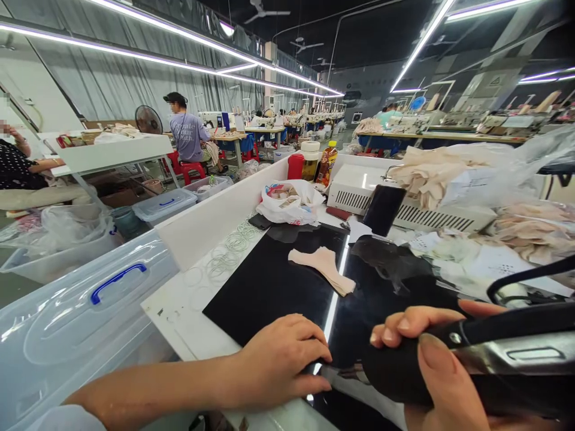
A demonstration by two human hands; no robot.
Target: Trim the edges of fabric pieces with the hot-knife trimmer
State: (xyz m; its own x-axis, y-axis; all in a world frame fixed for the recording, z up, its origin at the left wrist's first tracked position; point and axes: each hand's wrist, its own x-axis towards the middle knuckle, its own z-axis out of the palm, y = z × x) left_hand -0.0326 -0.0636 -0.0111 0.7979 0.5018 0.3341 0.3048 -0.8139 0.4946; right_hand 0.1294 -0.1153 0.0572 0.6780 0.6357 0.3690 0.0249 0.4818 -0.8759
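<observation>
Our left hand (278, 365) lies knuckles up on the black mat (265, 287), fingers curled close together with their tips at the metal tip of the tool (516, 353); whether they pinch anything we cannot tell. Our right hand (435, 383) is wrapped around the tool, a thick black handle with a glossy black-and-silver body, low over the mat's near edge. A beige cloth (323, 269) lies flat farther up the mat.
</observation>
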